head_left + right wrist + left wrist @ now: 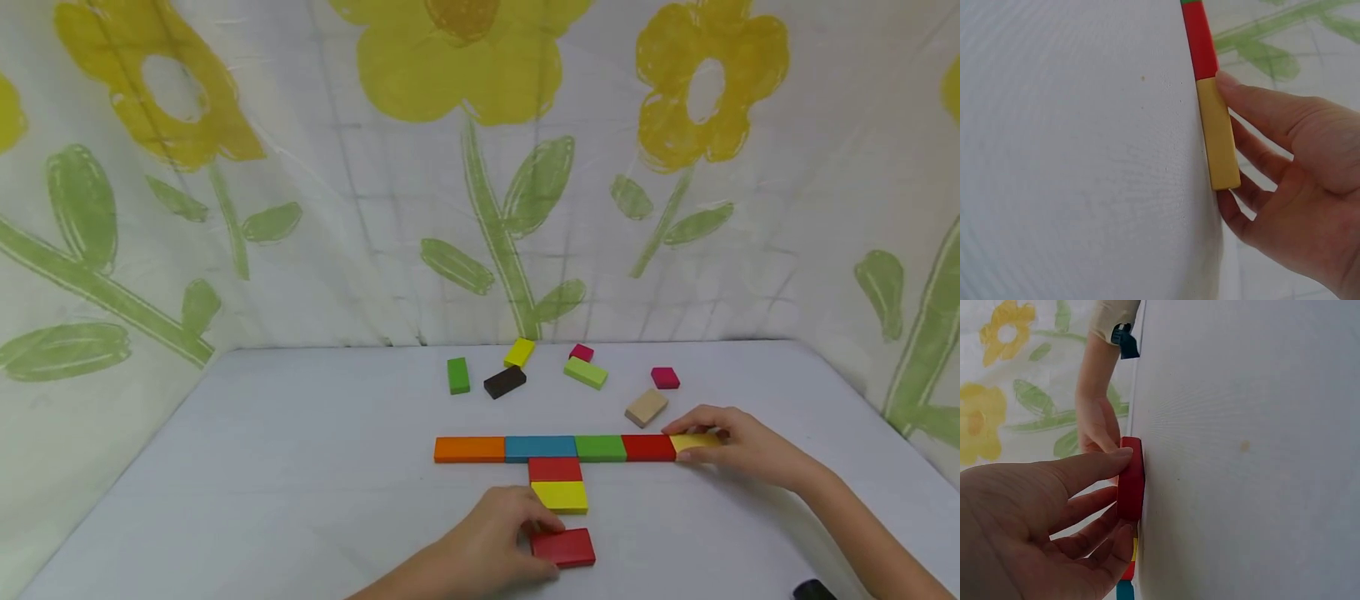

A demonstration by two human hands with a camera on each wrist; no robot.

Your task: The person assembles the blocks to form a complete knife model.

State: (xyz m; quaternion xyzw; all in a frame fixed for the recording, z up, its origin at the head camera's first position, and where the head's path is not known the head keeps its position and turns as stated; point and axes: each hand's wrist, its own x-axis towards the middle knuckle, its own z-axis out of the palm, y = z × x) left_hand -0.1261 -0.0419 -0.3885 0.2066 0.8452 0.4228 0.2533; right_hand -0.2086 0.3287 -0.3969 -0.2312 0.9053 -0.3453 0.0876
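A row of flat blocks runs left to right: an orange block (469, 450), a blue block (540, 448), a green block (600, 448), a red block (649, 447) and a pale yellow block (1217, 134). My right hand (738, 446) pinches the pale yellow one at the row's right end, against the red. Below the blue block, a short red block (555, 469) and a yellow block (561, 497) lie stacked downward on the table. With thumb and fingers, my left hand (495, 537) holds another red block (1131, 478), slightly tilted and apart from the yellow one.
Behind the row lie loose blocks: a green one (458, 376), a yellow one (519, 352), a dark brown one (505, 382), a light green one (585, 372), a tan one (647, 407) and two crimson ones (665, 377). A flowered sheet (360, 275) hangs at the table's back.
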